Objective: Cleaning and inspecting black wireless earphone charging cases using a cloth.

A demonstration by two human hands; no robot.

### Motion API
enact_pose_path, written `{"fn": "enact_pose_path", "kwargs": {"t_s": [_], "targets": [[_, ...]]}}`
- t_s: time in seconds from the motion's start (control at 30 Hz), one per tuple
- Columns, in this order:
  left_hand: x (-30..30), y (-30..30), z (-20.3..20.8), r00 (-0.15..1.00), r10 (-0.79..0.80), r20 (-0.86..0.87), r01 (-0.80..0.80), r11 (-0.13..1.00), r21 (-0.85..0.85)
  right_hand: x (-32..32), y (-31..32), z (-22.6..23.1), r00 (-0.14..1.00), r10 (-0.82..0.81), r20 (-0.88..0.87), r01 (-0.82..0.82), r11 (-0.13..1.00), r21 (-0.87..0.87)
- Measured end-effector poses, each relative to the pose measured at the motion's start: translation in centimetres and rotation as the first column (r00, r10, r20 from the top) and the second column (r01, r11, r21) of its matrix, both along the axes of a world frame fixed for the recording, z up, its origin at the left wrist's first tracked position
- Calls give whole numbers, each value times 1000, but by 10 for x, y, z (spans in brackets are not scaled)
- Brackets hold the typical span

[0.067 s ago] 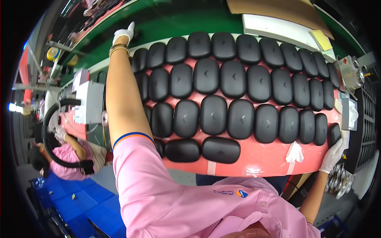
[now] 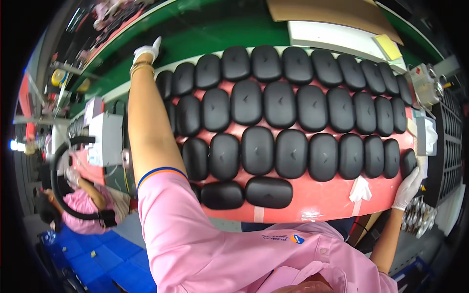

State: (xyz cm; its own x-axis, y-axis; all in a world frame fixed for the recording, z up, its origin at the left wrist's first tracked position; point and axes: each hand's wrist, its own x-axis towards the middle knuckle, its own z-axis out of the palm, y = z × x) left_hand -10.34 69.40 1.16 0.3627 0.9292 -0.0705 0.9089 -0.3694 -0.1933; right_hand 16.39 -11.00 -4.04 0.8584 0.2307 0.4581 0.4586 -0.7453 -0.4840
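Rows of black rounded cases [image 2: 280,104] cover a pink-red mat [image 2: 322,199]. My left hand [image 2: 146,51], in a white glove, reaches far out over the green conveyor belt [image 2: 220,34], its thumb stretched away from the other fingers. Nothing shows in it, though its far side is partly hidden. At the right end of the table, my gloved right hand [image 2: 408,189] has its fingers against the lower end of a black rounded case [image 2: 408,161]. Two more cases lie sideways in the nearest row, one of them a sideways case [image 2: 269,192] beside bare mat.
A crumpled white cloth [image 2: 360,189] lies on the mat. Beyond the rows are a white box [image 2: 332,39] and brown cardboard [image 2: 337,17]. A metal fixture [image 2: 425,85] and black rack [image 2: 445,146] stand right. Another person [image 2: 83,210] works at left behind a black hose [image 2: 57,171].
The view has shifted slightly, so the cases appear a little lower and further left. My left hand has moved slightly left and down in the picture; my right hand stays by the same case.
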Motion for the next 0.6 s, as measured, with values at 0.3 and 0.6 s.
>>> {"fn": "enact_pose_path", "kwargs": {"t_s": [0.3, 0.6], "targets": [[14, -105, 67, 686, -57, 726, 190, 976, -103, -18, 27, 17, 999, -3, 50, -1, 997, 78], [-64, -530, 82, 512, 370, 775, 819, 62, -571, -138, 71, 97, 344, 923, 169, -858, 237, 456]]}}
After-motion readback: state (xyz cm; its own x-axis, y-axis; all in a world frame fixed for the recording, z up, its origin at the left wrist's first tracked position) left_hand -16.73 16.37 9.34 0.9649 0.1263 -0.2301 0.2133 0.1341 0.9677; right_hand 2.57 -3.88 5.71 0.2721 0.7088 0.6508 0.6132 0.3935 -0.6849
